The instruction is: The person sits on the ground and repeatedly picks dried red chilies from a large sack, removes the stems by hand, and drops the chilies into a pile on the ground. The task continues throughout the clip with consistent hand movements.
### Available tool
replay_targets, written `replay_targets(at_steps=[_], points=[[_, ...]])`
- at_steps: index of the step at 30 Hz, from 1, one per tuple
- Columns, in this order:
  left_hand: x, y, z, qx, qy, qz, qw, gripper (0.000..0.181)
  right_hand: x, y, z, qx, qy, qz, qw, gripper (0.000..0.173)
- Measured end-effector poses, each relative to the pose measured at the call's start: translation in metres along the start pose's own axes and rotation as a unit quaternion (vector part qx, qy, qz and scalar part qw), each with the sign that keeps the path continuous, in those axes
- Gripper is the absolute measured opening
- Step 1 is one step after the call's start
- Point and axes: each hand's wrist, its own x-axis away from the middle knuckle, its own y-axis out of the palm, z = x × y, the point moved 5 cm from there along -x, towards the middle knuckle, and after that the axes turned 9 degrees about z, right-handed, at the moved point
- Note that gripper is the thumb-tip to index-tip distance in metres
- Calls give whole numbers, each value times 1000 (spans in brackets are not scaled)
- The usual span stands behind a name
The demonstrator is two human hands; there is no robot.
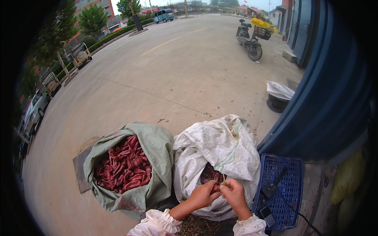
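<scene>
Over the mouth of a white woven sack (215, 141), both my hands meet close together. My left hand (203, 193) is closed around a dried red chili pepper (215, 188), mostly hidden by the fingers. With thumb and fingertips, my right hand (233, 190) pinches its stem end, where a thin pale stalk (223, 178) sticks up. More dark red chilies (209, 174) lie in the sack's opening just beyond. To the left stands a green woven sack (156, 138), its rim rolled open, full of dried red chilies (124, 166).
A blue plastic crate (280, 188) with black cabled devices (269, 190) on it stands to the right, below a blue corrugated metal panel (322, 97). Plant scraps (198, 225) lie under my arms. An electric scooter (251, 39) is parked farther out on the concrete.
</scene>
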Motion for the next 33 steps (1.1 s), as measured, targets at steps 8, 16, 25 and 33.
replay_targets(at_steps=[8, 16, 25, 33], points=[[2, 3, 0, -38, 13, -43, 998, 26, -1, -1, 6, 103, -13, -20, 994, 16], [2, -2, 11, 18, 87, 8, 996, 16, 1, 1, 11, -86, 192, -23, 977, 20], [-3, -21, 29, 89, 136, 31, 986, 10, -7, -1, 13, -387, 270, -49, 880, 19], [0, -94, 21, -45, 111, 182, 976, 14, 37, 34, 21, 48, 102, -352, 929, 24]])
